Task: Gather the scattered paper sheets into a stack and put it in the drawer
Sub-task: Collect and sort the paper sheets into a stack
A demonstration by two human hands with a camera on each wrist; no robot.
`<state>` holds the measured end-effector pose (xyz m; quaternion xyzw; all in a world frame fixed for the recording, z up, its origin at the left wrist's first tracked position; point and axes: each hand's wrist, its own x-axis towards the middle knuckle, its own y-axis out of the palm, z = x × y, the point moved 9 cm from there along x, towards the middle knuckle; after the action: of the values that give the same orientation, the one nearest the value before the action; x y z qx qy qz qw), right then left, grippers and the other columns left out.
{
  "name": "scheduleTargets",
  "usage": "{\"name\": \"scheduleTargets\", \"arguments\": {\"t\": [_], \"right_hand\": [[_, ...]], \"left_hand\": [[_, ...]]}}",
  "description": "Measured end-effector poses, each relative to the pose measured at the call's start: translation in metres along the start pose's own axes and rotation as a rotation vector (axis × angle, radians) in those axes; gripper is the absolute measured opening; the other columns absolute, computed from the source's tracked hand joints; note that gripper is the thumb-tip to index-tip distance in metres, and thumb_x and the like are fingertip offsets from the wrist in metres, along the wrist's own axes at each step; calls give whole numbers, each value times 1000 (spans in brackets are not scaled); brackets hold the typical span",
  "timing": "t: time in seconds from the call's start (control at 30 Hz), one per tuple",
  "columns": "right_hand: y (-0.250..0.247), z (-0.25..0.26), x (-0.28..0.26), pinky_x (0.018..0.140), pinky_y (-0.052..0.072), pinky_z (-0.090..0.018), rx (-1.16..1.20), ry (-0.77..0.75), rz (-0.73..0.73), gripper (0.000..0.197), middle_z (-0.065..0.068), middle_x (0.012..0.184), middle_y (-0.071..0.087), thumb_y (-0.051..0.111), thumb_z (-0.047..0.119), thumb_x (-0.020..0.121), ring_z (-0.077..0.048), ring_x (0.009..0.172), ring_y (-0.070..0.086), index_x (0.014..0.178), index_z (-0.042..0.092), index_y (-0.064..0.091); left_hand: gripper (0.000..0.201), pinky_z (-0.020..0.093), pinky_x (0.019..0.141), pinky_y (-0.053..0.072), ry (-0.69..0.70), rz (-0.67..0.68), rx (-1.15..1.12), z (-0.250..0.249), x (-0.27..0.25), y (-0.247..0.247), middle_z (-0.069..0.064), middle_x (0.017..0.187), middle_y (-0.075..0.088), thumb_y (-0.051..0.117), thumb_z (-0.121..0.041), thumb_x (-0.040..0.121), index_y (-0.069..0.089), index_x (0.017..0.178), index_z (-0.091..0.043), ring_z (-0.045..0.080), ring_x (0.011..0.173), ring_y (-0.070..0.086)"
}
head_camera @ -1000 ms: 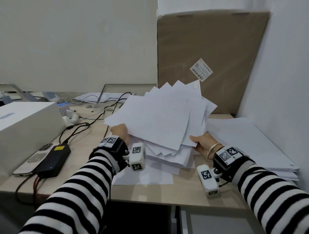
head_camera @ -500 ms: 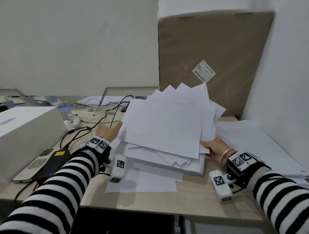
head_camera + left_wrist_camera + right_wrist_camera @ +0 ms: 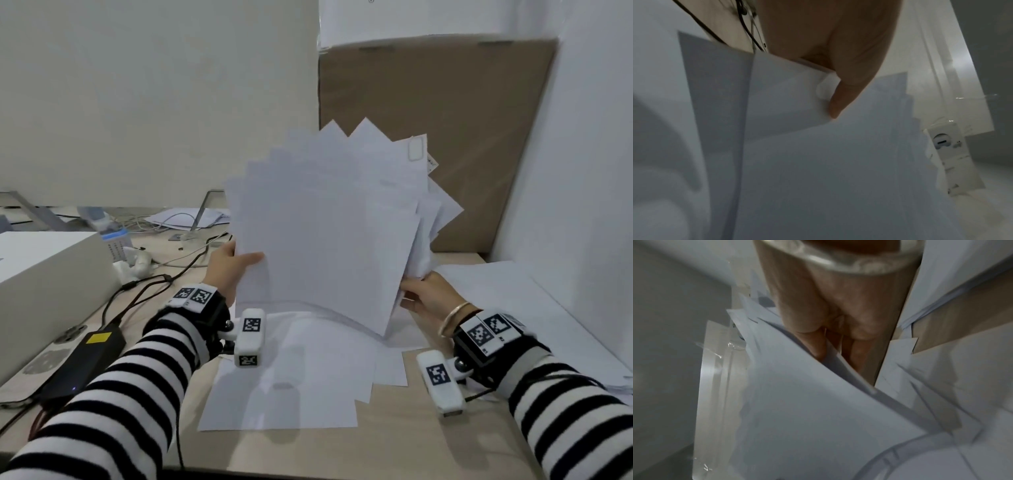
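A fanned bundle of white paper sheets stands nearly upright above the desk, its corners sticking out unevenly at the top. My left hand pinches the bundle's left edge, thumb on the front sheet. My right hand grips the right edge, fingers tucked between the sheets. A few loose sheets lie flat on the wooden desk below the bundle. A wide pile of paper lies to the right by the wall. No drawer is in view.
A white box stands at the left, with a black power adapter and cables beside it. A large brown cardboard sheet leans on the back wall. A white wall closes the right side.
Both hands have raised the bundle off the desk and tipped it from lying almost flat to nearly upright. The left hand has slid up along the left edge.
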<state>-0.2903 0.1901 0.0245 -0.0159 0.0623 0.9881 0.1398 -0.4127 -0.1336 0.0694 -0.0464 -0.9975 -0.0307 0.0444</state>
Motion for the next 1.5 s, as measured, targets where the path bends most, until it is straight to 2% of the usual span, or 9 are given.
{"name": "scheduleTargets", "arguments": {"t": [0.23,0.33,0.57,0.67,0.87,1.0,1.13,1.3,1.5], "right_hand": [[-10,-6,-2,85,38,-34,133,137,162,36,10,83,62,86,31,52,-12,83,60,76,29,58],[-15,6,6,73,45,-27,10,105,76,24,4,85,67,81,30,68,-13,77,63,85,22,65],[-25,22,15,81,56,-41,-56,-5,-187,17,-14,97,71,71,8,80,-30,90,67,96,4,68],[-20,40,12,62,56,-29,47,-108,-172,6,-1,77,71,69,5,82,-22,80,66,83,11,67],[-5,28,10,100,37,-49,41,27,8,64,6,115,68,82,29,61,-18,109,57,120,28,58],[2,22,18,102,37,-41,-19,31,-33,44,3,95,71,80,22,70,-16,108,58,110,14,63],[2,23,27,63,51,-19,-30,-7,-105,25,-4,91,69,71,16,82,-11,75,67,103,3,65],[-13,27,33,92,52,-49,-171,-111,-226,33,-17,100,71,73,23,81,-31,94,68,101,-2,68],[-21,24,18,89,53,-45,-270,-28,-74,25,-10,100,73,65,19,87,-28,94,69,107,4,67]], "left_hand": [[58,45,89,54,-88,148,23,28,-14,9,14,110,71,83,-14,57,67,112,-6,33,103,67],[66,49,92,52,-62,118,37,23,-8,11,13,110,71,85,-23,51,67,112,-7,33,102,67],[10,44,89,51,2,-35,-28,8,-8,8,14,101,68,69,-8,84,65,89,-16,31,94,65],[25,41,87,52,50,25,-122,-12,-8,5,11,109,69,68,-2,83,65,105,-14,29,95,67],[77,36,78,57,-33,287,-103,5,-27,12,9,113,70,92,-24,49,61,119,-13,26,102,68],[63,45,92,51,-42,224,-126,16,-19,8,12,117,68,78,-8,64,59,124,-9,31,108,65],[49,48,93,51,-53,146,-51,26,-9,0,16,114,69,78,-3,71,62,118,-5,35,106,65],[23,38,82,53,-30,-14,45,20,-4,-9,20,105,68,70,-2,81,65,104,0,31,91,65],[25,41,72,52,-70,54,165,20,-11,-22,19,85,69,78,-15,72,67,90,0,30,73,63]]}}
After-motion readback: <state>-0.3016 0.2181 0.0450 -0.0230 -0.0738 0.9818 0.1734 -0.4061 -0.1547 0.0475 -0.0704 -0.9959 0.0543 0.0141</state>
